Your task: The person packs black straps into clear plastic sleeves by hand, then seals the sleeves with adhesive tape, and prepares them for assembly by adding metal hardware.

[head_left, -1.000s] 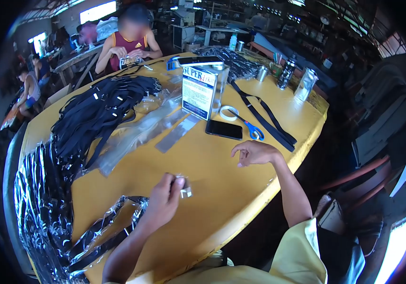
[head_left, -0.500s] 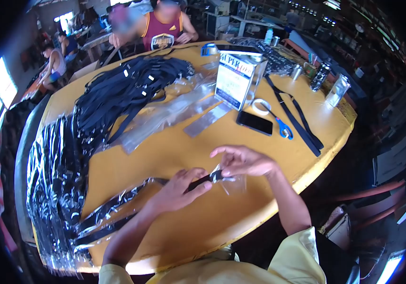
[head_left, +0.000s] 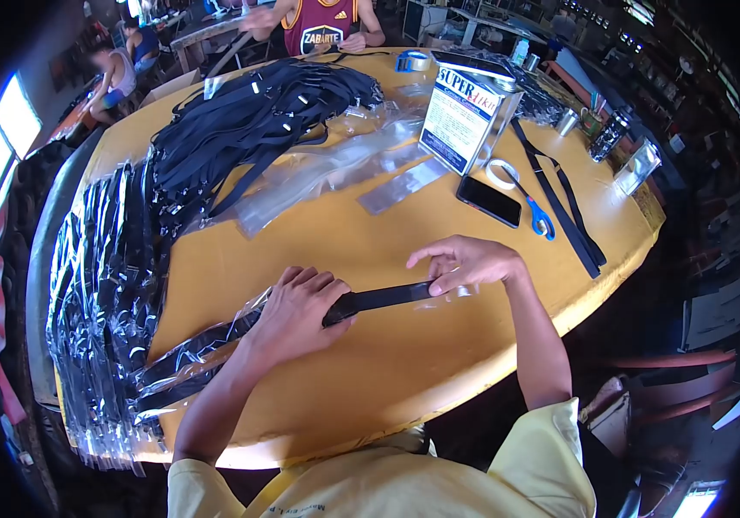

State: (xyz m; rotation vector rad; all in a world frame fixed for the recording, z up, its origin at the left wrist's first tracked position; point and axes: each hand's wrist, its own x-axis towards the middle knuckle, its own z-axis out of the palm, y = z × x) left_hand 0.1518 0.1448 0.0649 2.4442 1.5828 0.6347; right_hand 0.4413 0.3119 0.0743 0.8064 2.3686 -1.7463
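A black strap [head_left: 387,298] stretches between my hands above the yellow table [head_left: 301,397]. My left hand [head_left: 301,312] is wrapped round its left part, where the strap looks bunched or folded. Thumb and fingers of my right hand [head_left: 465,266] pinch the strap's right end, with a bit of clear plastic beside them. From my left hand, black straps in clear plastic [head_left: 193,358] run down to the left. They reach a large pile of plastic-wrapped black straps [head_left: 107,319] at the table's left edge.
Loose black straps [head_left: 249,129] lie heaped at the back left, beside clear plastic sleeves [head_left: 327,177]. Further right are a tin [head_left: 460,116], a phone [head_left: 489,201], a tape roll [head_left: 503,174], blue scissors [head_left: 541,221] and another strap [head_left: 560,203]. A person [head_left: 322,26] is across the table.
My hands have moved apart, and a longer length of black strap shows between them. My left hand has shifted left and now wraps round the strap. The camera view has also shifted.
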